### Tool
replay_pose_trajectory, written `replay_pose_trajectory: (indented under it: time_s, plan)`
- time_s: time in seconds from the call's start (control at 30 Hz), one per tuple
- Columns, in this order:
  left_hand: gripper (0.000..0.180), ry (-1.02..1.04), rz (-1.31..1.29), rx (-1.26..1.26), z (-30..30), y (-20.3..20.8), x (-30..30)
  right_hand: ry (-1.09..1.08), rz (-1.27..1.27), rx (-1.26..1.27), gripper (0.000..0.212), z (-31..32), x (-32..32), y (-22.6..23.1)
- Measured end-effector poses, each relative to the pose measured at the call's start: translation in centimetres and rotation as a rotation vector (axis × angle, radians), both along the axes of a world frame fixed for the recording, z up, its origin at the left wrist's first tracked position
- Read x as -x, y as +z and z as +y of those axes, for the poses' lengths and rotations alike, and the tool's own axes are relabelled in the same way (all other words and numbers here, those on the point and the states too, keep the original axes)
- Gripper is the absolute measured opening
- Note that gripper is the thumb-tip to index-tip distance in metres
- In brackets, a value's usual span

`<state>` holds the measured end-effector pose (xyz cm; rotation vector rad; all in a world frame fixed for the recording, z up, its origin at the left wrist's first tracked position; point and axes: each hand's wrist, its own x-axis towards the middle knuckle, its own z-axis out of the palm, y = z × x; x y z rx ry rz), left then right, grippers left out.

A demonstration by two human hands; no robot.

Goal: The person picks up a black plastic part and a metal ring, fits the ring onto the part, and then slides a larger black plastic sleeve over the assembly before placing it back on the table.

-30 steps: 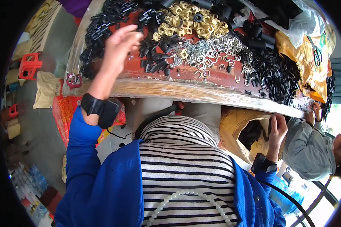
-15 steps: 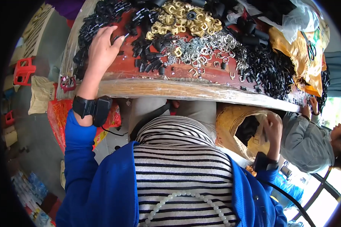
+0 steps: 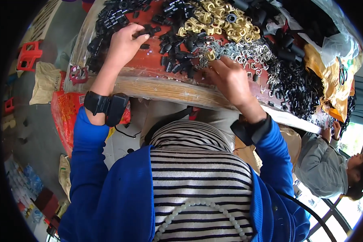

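The person leans over a red counter point(image 3: 149, 64) with a pale wooden front edge, its top heaped with small hardware. The left hand point(image 3: 125, 42) rests palm down among the black plastic clips point(image 3: 109, 20) at the counter's left end, fingers curled with the tips pinching one black clip point(image 3: 143, 31) against the thumb. The right hand point(image 3: 228, 78) is nearer the front edge, fingers bent down into the pile of silver metal hooks point(image 3: 246, 54); a gold-coloured ring point(image 3: 210, 55) lies just at its fingertips, but I cannot tell whether the hand actually grips anything. Behind the silver hooks sits a heap of gold-coloured buckles point(image 3: 218, 20), and further right a dense mass of black pieces point(image 3: 298, 86) spreads towards a yellow bag point(image 3: 330, 76). Both wrists carry black bands. At the counter's far right, another person in a grey jacket point(image 3: 322, 165) has a hand up at the edge. A red plastic stool point(image 3: 28, 54) stands on the floor to the left.
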<state>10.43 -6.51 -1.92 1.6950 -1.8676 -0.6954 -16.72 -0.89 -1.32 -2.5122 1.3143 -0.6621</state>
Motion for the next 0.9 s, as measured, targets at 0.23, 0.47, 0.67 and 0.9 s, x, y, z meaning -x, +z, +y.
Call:
replay_pose_trajectory:
  time_s: [0.23,0.47,0.67,0.9]
  plan:
    - [0.014,0.070,1.289,-0.571,3.0,0.8,1.6,-0.012,0.129,0.052,0.006,-1.6,-2.0,-1.9]
    - [0.018,-0.102,1.353,-0.724,5.8,0.0,5.9,-0.006,0.369,0.013,0.014,-0.8,-2.2,-1.7]
    - [0.017,-0.087,0.853,-0.436,6.2,-1.0,9.4,0.079,-0.134,-0.054,0.006,-0.9,-1.4,-1.2]
    - [0.012,-0.231,0.588,0.149,5.0,0.0,10.7,-0.046,-0.939,-1.040,0.005,-1.0,-0.5,0.5]
